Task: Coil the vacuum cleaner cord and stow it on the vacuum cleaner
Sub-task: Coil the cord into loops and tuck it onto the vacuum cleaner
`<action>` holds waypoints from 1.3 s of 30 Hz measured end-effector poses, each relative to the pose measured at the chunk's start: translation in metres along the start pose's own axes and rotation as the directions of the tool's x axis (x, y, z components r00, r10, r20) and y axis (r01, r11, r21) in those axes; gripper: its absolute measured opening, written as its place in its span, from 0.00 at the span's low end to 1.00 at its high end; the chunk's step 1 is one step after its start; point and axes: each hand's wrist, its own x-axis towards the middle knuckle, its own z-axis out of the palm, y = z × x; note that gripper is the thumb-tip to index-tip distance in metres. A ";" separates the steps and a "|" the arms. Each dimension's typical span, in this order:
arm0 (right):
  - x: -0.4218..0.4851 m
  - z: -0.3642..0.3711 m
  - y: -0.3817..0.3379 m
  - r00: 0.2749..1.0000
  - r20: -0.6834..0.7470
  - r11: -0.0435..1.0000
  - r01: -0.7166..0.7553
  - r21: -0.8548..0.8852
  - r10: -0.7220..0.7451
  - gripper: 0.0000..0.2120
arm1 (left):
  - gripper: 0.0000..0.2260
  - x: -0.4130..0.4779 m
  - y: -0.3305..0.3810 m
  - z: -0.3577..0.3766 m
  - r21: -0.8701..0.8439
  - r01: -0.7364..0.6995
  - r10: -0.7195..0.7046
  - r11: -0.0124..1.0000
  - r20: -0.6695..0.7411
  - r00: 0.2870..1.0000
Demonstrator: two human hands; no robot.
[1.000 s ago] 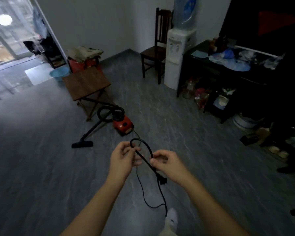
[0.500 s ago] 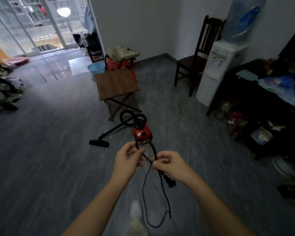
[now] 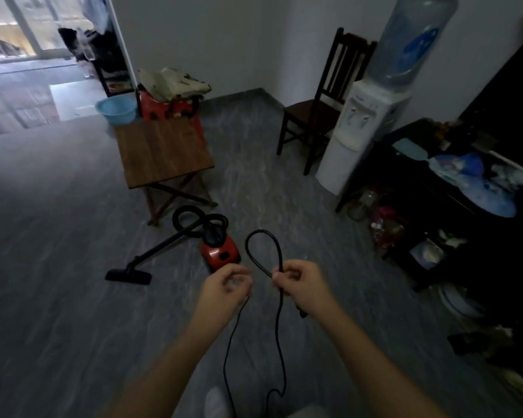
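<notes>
A small red vacuum cleaner sits on the grey floor just beyond my hands, its black hose curled on top and its wand and floor head stretched to the left. The black cord stands up in a loop above my right hand, which pinches the loop's base. The plug peeks out under that hand. My left hand is loosely curled around another strand of the cord, which drops down between my forearms and curves back up to the right hand.
A wooden folding table stands behind the vacuum cleaner. A dark chair and a white water dispenser line the back wall. A cluttered black shelf runs along the right. A blue basin sits far left.
My hands have drawn apart. The loop stands taller above my right hand, and my left hand has slid off the loop onto the hanging strand. The view has moved closer to the vacuum cleaner.
</notes>
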 end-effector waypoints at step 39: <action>0.214 -0.011 0.065 0.616 0.757 0.973 -0.070 -0.221 0.216 0.10 | 0.10 0.085 -0.085 0.116 0.622 0.331 0.034 0.710 -0.500 0.866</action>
